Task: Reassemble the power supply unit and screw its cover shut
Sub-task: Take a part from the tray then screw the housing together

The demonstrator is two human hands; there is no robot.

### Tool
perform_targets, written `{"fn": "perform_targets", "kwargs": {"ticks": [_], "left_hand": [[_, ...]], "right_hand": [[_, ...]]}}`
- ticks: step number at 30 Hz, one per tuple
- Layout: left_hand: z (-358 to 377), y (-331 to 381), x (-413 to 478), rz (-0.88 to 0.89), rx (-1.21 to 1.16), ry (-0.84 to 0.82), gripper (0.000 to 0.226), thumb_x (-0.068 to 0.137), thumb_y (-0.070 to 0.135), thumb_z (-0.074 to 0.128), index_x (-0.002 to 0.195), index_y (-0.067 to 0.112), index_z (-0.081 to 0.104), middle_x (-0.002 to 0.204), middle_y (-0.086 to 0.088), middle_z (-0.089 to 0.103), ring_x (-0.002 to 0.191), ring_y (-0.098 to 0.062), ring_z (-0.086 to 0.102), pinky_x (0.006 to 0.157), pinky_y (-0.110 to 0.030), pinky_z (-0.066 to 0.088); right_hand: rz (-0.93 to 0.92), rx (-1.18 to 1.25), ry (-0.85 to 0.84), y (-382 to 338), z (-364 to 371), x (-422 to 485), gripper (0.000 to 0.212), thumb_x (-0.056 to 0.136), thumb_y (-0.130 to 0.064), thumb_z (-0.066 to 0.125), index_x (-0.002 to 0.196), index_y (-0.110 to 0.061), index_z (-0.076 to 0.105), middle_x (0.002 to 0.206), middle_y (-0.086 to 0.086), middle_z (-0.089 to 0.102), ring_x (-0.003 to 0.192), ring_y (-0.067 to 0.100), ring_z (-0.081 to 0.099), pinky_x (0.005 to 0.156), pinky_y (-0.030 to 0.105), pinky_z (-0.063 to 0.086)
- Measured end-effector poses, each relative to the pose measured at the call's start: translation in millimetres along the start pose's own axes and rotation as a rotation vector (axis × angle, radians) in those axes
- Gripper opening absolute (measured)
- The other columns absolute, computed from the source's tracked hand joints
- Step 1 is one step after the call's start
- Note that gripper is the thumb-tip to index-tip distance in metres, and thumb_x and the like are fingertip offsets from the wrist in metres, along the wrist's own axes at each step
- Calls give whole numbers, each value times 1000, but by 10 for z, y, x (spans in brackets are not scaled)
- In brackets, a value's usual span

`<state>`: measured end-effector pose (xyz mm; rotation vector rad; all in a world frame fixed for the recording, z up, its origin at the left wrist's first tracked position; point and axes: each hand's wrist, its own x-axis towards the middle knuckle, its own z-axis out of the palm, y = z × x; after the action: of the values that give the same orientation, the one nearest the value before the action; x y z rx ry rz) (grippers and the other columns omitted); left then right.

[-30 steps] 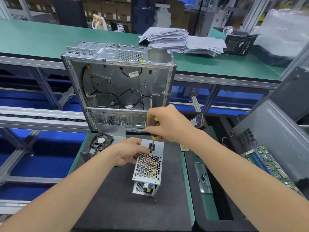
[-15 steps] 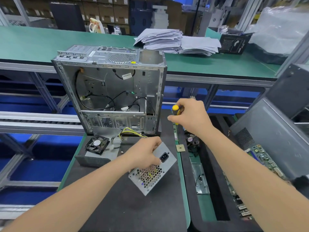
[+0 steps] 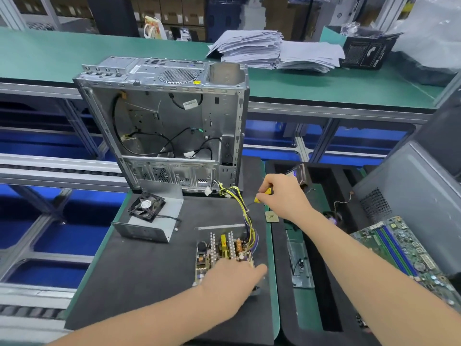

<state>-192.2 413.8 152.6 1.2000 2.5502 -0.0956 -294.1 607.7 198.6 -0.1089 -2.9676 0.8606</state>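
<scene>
Half a second on, the grey metal power supply unit [image 3: 224,245] had been turned board-up, still coverless, on the black mat [image 3: 149,270] under a left hand [image 3: 234,278] blurred beyond reading, the yellow-handled screwdriver [image 3: 267,191] clenched in the right hand [image 3: 282,196].

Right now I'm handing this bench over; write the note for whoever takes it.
Left hand on the near end of the power supply unit, blurred, grip unclear.
Right hand holds the yellow screwdriver beside the unit's wires.
Unit lies open on the black mat, board bare. Its cover, fan on it, lies apart to the left.
Done: nothing closed. To do: fit cover, screw it shut.
</scene>
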Motion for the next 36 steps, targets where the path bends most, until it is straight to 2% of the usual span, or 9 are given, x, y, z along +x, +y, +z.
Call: {"fn": "perform_targets", "kwargs": {"ticks": [5, 9, 14, 17, 19, 22, 26, 32, 36], "left_hand": [[248, -378, -84, -3, 134, 46, 81, 71, -12, 68, 132, 20, 26, 104, -9, 63, 85, -36, 67, 62, -41, 40], [240, -630, -72, -9, 111, 23, 51, 84, -4, 51, 124, 23, 35, 98, -11, 63, 81, -40, 63, 58, -42, 36], [72, -945, -115, 17, -201, -151, 24, 91, 47, 68, 106, 31, 58, 98, 4, 69, 89, -18, 61, 72, -36, 47], [-72, -1123, -127, -63, -485, -25, 30, 96, 58, 57, 87, 30, 64, 78, 16, 67, 72, 2, 59, 72, -25, 49], [-77, -1252, -66, -177, -533, 225, 26, 101, 43, 56, 84, 28, 67, 76, 16, 67, 71, 5, 59, 70, -24, 46], [-23, -1394, 62, -291, -445, 425, 11, 100, 26, 63, 108, 28, 69, 100, 16, 63, 95, 1, 56, 91, -29, 48], [-1, -1407, 299, -229, -375, 384, 33, 96, 30, 66, 129, 23, 66, 123, 6, 66, 119, -15, 58, 105, -40, 44], [98, -1393, 485, -153, -285, 253, 18, 100, 45, 55, 98, 27, 54, 94, 5, 69, 91, -24, 63, 73, -39, 41], [159, -1424, 531, -134, -323, 234, 19, 104, 42, 49, 92, 29, 41, 84, 9, 57, 81, -20, 53, 88, -42, 37]], "right_hand": [[85, 42, -21, 145, 147, 54, 19, 88, -27, 79, 78, -17, 66, 81, -6, 68, 91, 20, 63, 80, 41, 56], [161, 107, -75, 247, 350, 44, 18, 90, -26, 78, 82, -18, 65, 80, -2, 75, 87, 18, 72, 83, 38, 58], [219, 190, -383, 374, 650, -28, 22, 101, -14, 61, 122, -14, 67, 103, 3, 75, 95, 20, 74, 86, 27, 54], [282, 193, -552, 411, 718, -68, 27, 91, -8, 67, 116, -14, 72, 95, 2, 66, 86, 18, 57, 77, 25, 42], [372, 362, -530, 414, 714, -65, 22, 79, -6, 75, 101, -12, 74, 80, -2, 60, 74, 16, 50, 66, 26, 36], [338, 524, -422, 343, 707, -28, 31, 74, -16, 89, 102, -21, 79, 71, -12, 52, 67, 9, 45, 56, 20, 31], [199, 589, -471, 159, 740, -19, 38, 67, -38, 98, 98, -25, 81, 73, -11, 50, 58, 9, 41, 51, 21, 31], [95, 454, -300, 171, 813, -56, 11, 81, -33, 87, 75, -29, 78, 65, -11, 68, 65, 3, 58, 66, 22, 45], [137, 380, -219, 317, 793, -93, 13, 89, -32, 76, 80, -22, 74, 70, -1, 75, 57, 3, 59, 63, 29, 47]]}}
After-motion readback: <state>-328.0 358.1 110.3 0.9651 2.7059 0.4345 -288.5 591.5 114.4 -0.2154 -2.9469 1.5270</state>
